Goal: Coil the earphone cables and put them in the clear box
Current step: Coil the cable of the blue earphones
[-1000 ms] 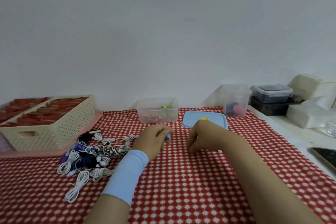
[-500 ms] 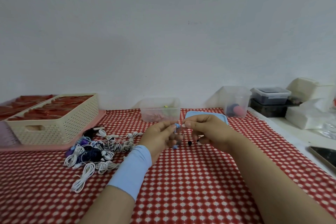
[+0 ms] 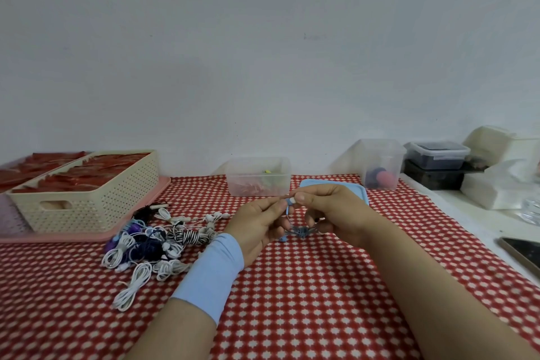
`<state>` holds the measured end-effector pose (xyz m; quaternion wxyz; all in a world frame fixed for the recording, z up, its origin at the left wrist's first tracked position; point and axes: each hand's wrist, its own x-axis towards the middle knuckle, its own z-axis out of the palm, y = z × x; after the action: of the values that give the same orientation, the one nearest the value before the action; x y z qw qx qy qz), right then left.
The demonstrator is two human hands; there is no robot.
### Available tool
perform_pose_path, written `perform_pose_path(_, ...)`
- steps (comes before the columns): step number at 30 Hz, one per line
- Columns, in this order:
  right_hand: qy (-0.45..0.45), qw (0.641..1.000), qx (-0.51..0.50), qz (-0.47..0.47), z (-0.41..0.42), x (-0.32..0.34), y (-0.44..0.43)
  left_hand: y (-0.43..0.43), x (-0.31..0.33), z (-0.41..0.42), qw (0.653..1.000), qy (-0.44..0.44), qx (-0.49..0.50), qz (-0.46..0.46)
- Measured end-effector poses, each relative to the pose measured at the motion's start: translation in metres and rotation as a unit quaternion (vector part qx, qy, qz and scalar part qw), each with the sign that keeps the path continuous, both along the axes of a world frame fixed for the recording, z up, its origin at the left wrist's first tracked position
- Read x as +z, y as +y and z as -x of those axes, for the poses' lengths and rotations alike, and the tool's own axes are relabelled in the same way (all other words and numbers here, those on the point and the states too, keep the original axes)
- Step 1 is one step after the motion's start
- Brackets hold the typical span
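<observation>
I pinch a thin blue earphone cable [image 3: 301, 231] in left hand [image 3: 257, 222] and right hand [image 3: 333, 210], raised for coiling; the clear plastic box [image 3: 258, 177] sits close behind.

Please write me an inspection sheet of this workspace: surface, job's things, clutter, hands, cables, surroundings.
Surface: table, covered with red-and-white checked cloth.
Job's things: clear box open at the back, blue lid beside it; blue earphone held above the cloth.
Clutter: cream basket on pink tray, left; second clear container, right.
Grippers: left hand and right hand both pinch the blue earphone.
Cables: pile of earphones lies left of the left hand.
Surroundings: white wall behind; dark lidded box at right.
</observation>
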<state>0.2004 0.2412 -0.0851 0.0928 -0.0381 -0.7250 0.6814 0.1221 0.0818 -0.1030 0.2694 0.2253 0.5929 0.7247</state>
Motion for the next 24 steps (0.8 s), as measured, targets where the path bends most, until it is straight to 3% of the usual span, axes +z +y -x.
perform_pose_path(18, -0.007, 0.999, -0.04, 0.001, 0.0026, -0.0027, -0.0049, -0.0026, -0.0005, 0.0004, 0.996, 0.081, 0.021, 0.017)
perform_pose_path(24, 0.015, 0.998, -0.045, -0.045, -0.0022, 0.0007, -0.0049, -0.004, 0.0032, -0.0007, 0.991, 0.121, 0.05, 0.03)
